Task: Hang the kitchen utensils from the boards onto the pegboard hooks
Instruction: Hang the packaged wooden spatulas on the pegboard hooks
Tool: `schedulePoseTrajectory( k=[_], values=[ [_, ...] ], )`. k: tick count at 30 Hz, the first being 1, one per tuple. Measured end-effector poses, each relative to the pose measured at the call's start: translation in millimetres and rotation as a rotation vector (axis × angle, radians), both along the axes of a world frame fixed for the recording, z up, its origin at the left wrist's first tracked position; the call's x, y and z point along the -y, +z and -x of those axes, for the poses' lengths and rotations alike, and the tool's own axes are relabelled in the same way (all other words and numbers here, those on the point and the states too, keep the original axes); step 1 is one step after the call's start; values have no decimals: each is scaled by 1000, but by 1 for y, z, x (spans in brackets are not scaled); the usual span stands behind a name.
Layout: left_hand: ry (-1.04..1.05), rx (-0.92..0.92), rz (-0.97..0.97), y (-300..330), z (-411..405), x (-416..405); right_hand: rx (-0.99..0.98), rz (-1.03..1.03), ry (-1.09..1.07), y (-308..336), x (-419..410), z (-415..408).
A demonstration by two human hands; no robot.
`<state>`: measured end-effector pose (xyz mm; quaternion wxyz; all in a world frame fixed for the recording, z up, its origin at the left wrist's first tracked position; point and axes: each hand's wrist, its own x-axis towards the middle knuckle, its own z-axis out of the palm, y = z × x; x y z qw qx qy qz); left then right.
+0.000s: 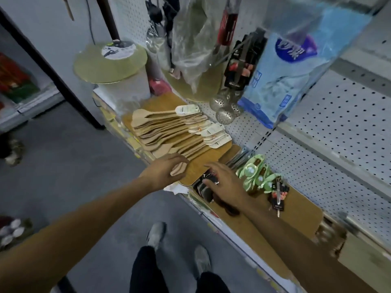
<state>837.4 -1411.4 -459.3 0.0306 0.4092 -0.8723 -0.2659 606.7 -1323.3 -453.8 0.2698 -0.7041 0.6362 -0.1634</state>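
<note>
A: Where's the wooden spatula point(179, 167)?
B: At the near end of the spatula stack point(173, 132), on the brown board point(203, 166). Blade in the left hand point(167, 172), fingers curled round it. Long axis runs from the shelf's front edge toward the pegboard point(317, 144), handle end hidden under the stack.
A: Right hand point(224, 185)?
B: Fingers spread, resting on dark packaged utensils point(206, 187) just right of the board.
A: Obstructions?
B: Green packaged items point(256, 172) further right, steel skimmers point(226, 108) and a blue packet point(281, 81) hanging beyond the stack.
A: Room?
B: Bare pegboard right of the stack; floor point(84, 166) left of the shelf edge.
</note>
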Motion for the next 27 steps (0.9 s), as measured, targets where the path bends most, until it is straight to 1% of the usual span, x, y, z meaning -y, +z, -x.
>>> schedulePoseTrajectory(
  k=[3, 5, 9, 11, 13, 14, 17, 19, 21, 23, 27],
  values=[
    [-61, 2, -45, -46, 4, 54, 6, -73, -136, -49, 41, -18],
    [-99, 20, -50, -79, 7, 87, 54, -153, -286, -89, 70, -31],
    [-166, 125, -78, -155, 18, 140, 325, -299, -725, -164, 126, -56],
    [-195, 165, -65, -190, 26, 158, 387, -352, -863, -196, 153, -64],
    [-190, 174, -56, -223, 35, 172, 400, -361, -941, -230, 178, -67],
    [-184, 192, -39, -238, 39, 178, 373, -359, -976, -248, 189, -68],
    [-207, 337, 90, -267, 51, 191, 313, -376, -1079, -292, 211, -66],
    [-242, 414, 167, -278, 60, 194, 312, -360, -1153, -305, 220, -66],
    [-238, 452, 185, -286, 67, 196, 380, -366, -1197, -311, 226, -66],
    [-193, 405, 117, -290, 71, 199, 463, -391, -1234, -318, 227, -63],
    [-67, 183, -81, -290, 68, 206, 572, -364, -1367, -314, 219, -58]
  ],
)
